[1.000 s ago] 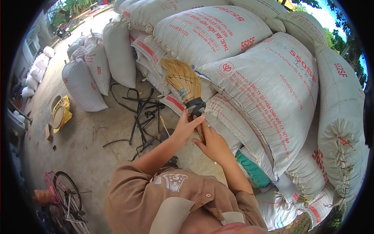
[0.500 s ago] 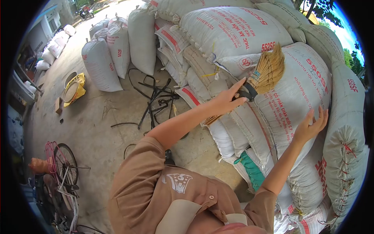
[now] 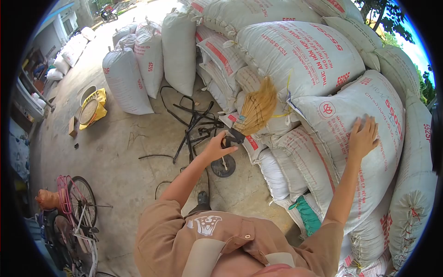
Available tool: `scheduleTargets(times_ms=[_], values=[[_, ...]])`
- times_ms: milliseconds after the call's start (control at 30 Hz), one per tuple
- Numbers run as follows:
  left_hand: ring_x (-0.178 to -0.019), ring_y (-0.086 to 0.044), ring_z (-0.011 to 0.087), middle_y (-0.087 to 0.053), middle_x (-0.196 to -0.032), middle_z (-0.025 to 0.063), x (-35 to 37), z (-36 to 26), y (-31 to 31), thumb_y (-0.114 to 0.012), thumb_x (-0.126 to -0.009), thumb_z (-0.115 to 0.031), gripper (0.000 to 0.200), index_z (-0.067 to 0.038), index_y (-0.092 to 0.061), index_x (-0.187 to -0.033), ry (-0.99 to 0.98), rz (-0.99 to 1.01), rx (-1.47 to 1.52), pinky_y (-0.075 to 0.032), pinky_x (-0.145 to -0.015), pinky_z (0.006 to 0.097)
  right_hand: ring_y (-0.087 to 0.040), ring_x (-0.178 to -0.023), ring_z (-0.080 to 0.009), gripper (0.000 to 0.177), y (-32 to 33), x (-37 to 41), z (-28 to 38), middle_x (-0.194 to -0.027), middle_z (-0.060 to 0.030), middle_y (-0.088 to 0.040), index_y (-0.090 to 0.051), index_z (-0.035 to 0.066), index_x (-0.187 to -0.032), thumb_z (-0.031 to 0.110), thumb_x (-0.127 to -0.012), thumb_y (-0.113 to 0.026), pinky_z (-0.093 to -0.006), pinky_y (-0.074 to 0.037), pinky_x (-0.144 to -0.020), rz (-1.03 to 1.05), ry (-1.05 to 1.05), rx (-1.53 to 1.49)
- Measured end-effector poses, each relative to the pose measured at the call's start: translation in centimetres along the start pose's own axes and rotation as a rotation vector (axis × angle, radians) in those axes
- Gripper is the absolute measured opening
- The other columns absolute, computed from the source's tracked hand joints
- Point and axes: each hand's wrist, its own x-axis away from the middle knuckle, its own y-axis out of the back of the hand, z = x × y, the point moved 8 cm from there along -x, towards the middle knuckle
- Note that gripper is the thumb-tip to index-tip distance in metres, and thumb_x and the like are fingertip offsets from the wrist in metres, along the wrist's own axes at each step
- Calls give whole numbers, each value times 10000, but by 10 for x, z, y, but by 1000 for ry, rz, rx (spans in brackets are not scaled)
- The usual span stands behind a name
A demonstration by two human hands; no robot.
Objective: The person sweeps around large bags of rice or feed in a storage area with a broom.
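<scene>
My left hand (image 3: 218,147) is wrapped around the dark handle of a short straw broom (image 3: 256,110). The bristles point up and away, in front of the edge of the sack pile. My right hand (image 3: 363,137) lies flat on a full white feed sack (image 3: 376,108) with red print, fingers stretched out. Another printed sack (image 3: 295,55) rests just beyond it, overlapping its far side. Lower sacks (image 3: 300,152) are stacked beneath, and a green bundle (image 3: 308,217) shows at the pile's near edge.
A black metal frame (image 3: 196,121) with a small wheel (image 3: 223,165) lies on the concrete floor left of the pile. Upright sacks (image 3: 124,81) stand behind it. Farther left are a yellow bag (image 3: 93,111) and a pink bicycle (image 3: 83,203).
My left hand has swung the broom left, off the sack to beside the pile's edge. My right hand has moved from above the sack's right side to lie flat on it.
</scene>
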Motion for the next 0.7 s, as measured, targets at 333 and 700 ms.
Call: scheduleTargets(times_ms=[333,700], values=[[-587,-560,226,-560,-656,103,-94,101,-38,-618,-777,-414,463,13,-497,-905,271,-143,64,-427,-529,324,-410,-1208,-193,363,-12,2,7,-1270,0,-489,-530,151,-1171,353,-881,-448,-460,-250,-988,-68,90,76],[-562,-499,137,-536,-602,41,-155,29,-8,-616,-790,-324,375,4,-496,-927,43,-165,491,-387,-510,308,-437,-1185,-206,346,-17,2,7,-1248,-2,-510,-543,139,-1167,317,-888,-441,-417,-262,-987,-76,122,87]])
